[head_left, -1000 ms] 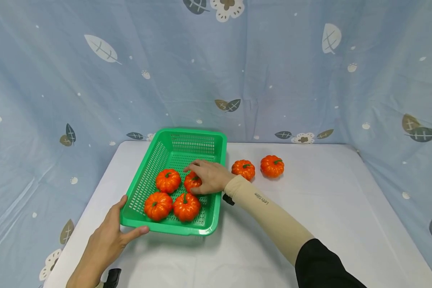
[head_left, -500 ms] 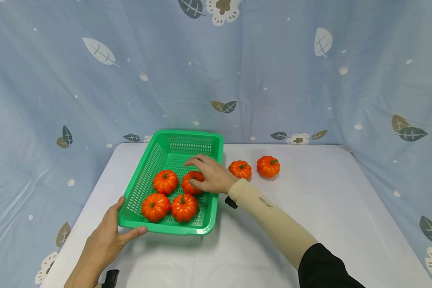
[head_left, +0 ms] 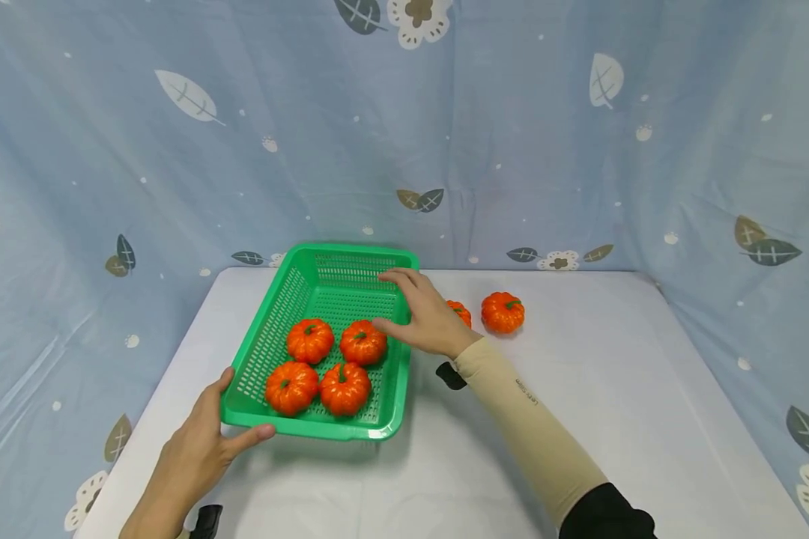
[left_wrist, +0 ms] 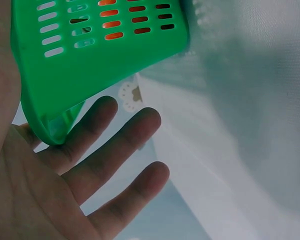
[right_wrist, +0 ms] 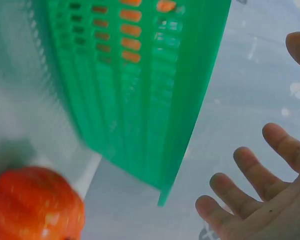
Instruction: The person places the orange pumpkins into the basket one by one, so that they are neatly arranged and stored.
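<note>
A green plastic basket holds several small orange pumpkins, among them a front left pumpkin and a back right pumpkin. My left hand touches the basket's near left corner, its thumb along the front rim; in the left wrist view several fingers stretch out straight, off the basket. Over the right rim hovers my right hand, fingers spread and holding nothing. Beneath it, a partly hidden pumpkin lies on the table, also seen as a large orange pumpkin in the right wrist view.
Another pumpkin lies farther right on the white-covered table. Behind the table hangs a blue curtain with leaf and flower prints, which also runs along both sides.
My right hand has let go of the back right pumpkin inside the basket and moved up and right to the rim. The left hand keeps its place at the corner.
</note>
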Action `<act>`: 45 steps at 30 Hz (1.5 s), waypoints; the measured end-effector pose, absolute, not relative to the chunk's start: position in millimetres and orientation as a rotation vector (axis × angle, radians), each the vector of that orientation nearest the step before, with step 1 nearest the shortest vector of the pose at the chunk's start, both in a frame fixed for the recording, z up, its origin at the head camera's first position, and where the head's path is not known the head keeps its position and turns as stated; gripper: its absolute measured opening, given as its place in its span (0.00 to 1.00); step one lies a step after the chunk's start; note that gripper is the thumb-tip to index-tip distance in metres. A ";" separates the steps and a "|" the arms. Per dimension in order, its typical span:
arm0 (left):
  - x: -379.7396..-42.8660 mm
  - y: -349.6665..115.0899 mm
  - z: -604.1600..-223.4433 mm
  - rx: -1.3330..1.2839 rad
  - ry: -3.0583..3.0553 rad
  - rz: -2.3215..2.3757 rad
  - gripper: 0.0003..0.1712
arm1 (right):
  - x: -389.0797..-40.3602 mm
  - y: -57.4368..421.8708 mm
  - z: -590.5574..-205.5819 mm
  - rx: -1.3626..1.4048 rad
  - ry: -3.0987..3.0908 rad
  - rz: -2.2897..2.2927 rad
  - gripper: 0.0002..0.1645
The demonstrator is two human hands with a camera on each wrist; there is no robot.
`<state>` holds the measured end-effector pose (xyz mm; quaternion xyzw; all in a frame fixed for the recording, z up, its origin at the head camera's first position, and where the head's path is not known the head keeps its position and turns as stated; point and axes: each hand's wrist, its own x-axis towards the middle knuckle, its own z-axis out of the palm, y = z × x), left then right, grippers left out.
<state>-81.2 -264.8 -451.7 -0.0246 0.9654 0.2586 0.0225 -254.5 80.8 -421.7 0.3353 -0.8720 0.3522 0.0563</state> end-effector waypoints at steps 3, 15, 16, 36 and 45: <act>-81.6 -264.9 -451.9 -0.069 3.004 0.802 0.70 | -257.2 91.6 -421.9 0.983 -2.584 1.060 0.42; -81.2 -266.4 -451.5 -0.069 2.984 0.805 0.70 | -263.7 136.6 -433.6 0.702 -2.616 1.106 0.42; -81.2 -266.4 -451.6 -0.068 2.985 0.806 0.70 | -264.3 139.5 -436.5 0.682 -2.644 1.102 0.42; -82.4 -266.8 -453.0 -0.089 2.968 0.799 0.71 | -268.6 158.6 -476.9 0.593 -3.066 1.096 0.51; -83.6 -267.5 -452.7 -0.095 2.962 0.793 0.71 | -270.6 159.6 -481.4 0.613 -3.075 1.093 0.48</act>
